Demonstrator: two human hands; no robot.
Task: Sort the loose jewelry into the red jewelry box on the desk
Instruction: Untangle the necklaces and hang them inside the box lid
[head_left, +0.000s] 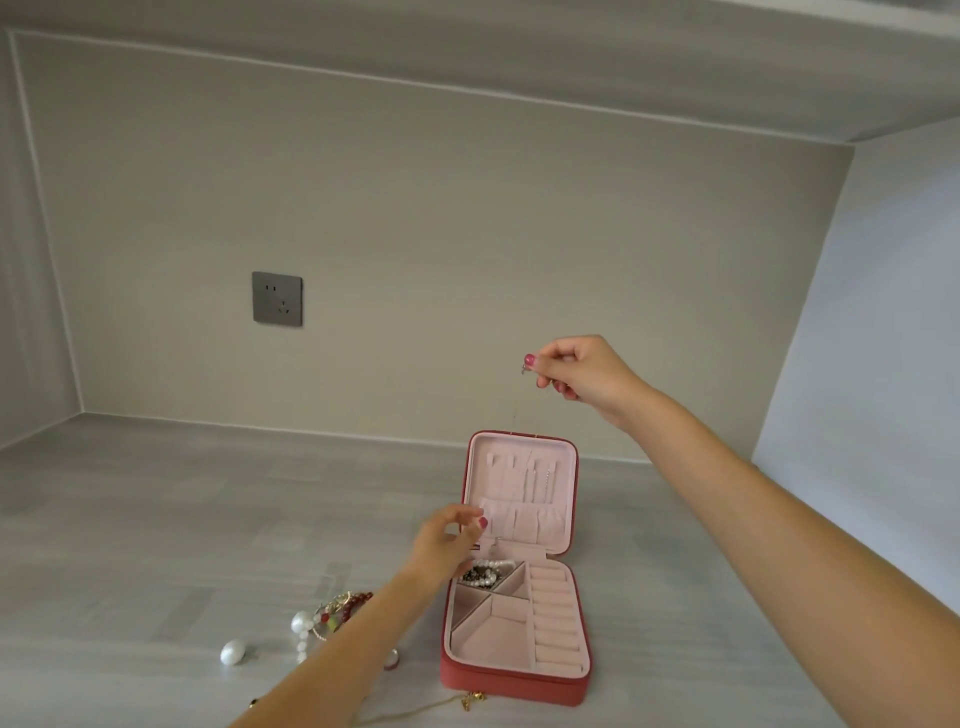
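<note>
Two loose pearls (232, 652) and a bead tangle (340, 610) lie left on the desk (156, 519), near the left forearm. The left hand (449, 535) pinches at the upright lid of the open red jewelry box (514, 675). The right hand (582, 371) pinches a thin chain (514, 410) hanging vertically above it
</note>
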